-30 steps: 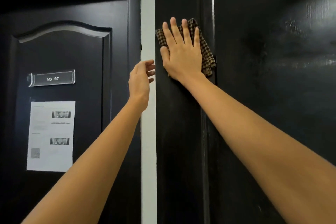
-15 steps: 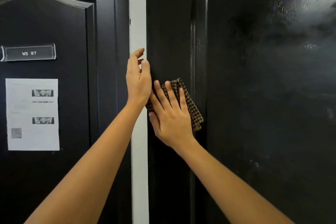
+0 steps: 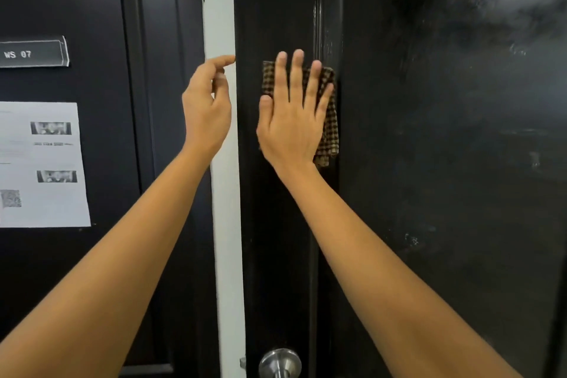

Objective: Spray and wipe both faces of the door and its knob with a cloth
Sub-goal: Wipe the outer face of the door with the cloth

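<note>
Centre frame, the right hand (image 3: 291,123) lies flat with straight, slightly spread fingers, pressing a brown checked cloth (image 3: 329,132) against the black door (image 3: 276,239). Left of it, the left hand (image 3: 206,110) holds nothing, its fingers loosely curled at the door's white edge (image 3: 225,224). The metal knob (image 3: 279,360) sits at bottom centre. Farther back on the left, another black door carries a nameplate (image 3: 32,54) reading "WS 07" and a printed sheet (image 3: 43,163).
</note>
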